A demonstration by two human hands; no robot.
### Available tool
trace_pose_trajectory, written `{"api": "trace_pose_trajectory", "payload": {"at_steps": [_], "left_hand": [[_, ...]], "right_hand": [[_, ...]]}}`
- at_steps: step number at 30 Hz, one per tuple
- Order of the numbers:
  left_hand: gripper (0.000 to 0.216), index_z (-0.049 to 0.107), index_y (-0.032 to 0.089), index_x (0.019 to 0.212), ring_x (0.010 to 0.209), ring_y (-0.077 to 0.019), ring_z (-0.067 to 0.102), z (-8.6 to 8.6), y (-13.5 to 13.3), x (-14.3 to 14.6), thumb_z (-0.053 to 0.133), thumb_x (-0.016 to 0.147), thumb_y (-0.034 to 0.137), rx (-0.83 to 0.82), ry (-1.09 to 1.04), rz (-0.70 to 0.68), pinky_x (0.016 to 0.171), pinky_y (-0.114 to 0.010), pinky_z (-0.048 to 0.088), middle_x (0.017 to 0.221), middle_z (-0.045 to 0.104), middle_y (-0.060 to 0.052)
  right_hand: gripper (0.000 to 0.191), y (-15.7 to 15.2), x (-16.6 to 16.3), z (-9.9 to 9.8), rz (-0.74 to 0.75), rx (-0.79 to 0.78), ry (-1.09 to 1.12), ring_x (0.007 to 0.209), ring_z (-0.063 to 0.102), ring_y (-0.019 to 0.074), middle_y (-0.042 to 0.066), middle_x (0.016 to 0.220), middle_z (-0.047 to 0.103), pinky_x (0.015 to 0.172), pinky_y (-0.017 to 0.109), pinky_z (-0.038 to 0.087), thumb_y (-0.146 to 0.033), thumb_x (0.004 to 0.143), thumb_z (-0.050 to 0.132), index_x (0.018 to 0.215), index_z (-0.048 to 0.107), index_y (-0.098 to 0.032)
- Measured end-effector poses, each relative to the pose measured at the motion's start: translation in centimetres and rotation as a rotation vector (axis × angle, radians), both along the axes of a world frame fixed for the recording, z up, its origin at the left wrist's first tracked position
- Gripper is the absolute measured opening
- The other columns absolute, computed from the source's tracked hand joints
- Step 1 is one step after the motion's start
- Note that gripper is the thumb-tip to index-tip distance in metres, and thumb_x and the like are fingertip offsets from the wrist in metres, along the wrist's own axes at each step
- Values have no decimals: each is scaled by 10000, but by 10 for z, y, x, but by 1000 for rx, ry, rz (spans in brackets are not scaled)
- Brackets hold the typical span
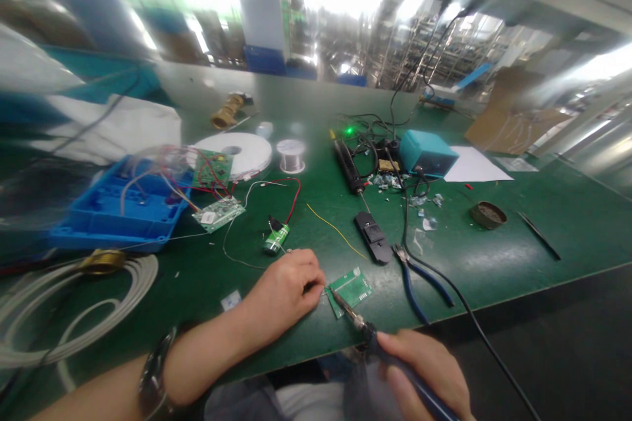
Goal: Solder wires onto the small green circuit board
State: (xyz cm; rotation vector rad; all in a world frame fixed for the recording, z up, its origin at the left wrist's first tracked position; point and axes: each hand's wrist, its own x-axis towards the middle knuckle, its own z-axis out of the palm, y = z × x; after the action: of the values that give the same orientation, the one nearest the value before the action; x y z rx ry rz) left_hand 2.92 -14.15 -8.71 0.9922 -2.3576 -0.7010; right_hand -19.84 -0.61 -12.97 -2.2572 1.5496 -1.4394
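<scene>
My left hand [286, 293] rests on the green mat with fingers curled in a pinch at the left edge of a small green circuit board [351, 288]; what it pinches is too small to see. My right hand [427, 371] grips a blue-handled soldering iron [375, 339] at the table's front edge. The iron's tip touches the board's near left part. A watch sits on my left wrist.
Blue-handled pliers [417, 279] lie right of the board, a black device [372, 237] behind it. A green cylindrical cell [275, 239] with wires, a blue plastic housing [121, 207] with boards, a solder spool [290, 154], a teal station [427, 152] and a round tin [488, 214] stand farther back. White hose coils at left.
</scene>
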Motion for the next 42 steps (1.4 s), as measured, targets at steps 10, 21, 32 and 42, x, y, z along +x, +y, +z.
{"api": "trace_pose_trajectory", "payload": {"at_steps": [10, 21, 32, 42], "left_hand": [[162, 623, 160, 685, 774, -130, 505, 2, 1, 0, 545, 764, 42, -1, -7, 2, 734, -244, 389, 772, 547, -16], [165, 617, 161, 687, 770, -132, 497, 0, 1, 1, 540, 768, 39, -9, -7, -7, 733, -245, 393, 778, 537, -14], [155, 625, 161, 696, 782, -132, 510, 1, 1, 1, 547, 769, 50, 0, -1, -5, 753, -249, 396, 787, 552, -15], [158, 618, 164, 688, 773, -131, 507, -1, 0, 1, 541, 770, 54, -7, -7, -1, 735, -249, 392, 778, 545, -14]], "right_hand": [[274, -3, 2, 3, -14, -17, -30, 765, 659, 180, 31, 804, 691, 702, 280, 541, -307, 827, 541, 1066, 645, -222], [285, -10, -4, 20, 42, -31, -73, 611, 677, 175, -10, 615, 675, 635, 245, 581, -265, 805, 545, 1065, 651, -217], [268, -6, -3, 8, -15, -20, -20, 700, 685, 184, 24, 735, 704, 651, 246, 583, -286, 784, 563, 1017, 674, -214], [277, -11, 0, 17, 41, -44, -6, 638, 685, 169, 8, 678, 696, 613, 226, 584, -288, 806, 535, 1043, 662, -220]]}}
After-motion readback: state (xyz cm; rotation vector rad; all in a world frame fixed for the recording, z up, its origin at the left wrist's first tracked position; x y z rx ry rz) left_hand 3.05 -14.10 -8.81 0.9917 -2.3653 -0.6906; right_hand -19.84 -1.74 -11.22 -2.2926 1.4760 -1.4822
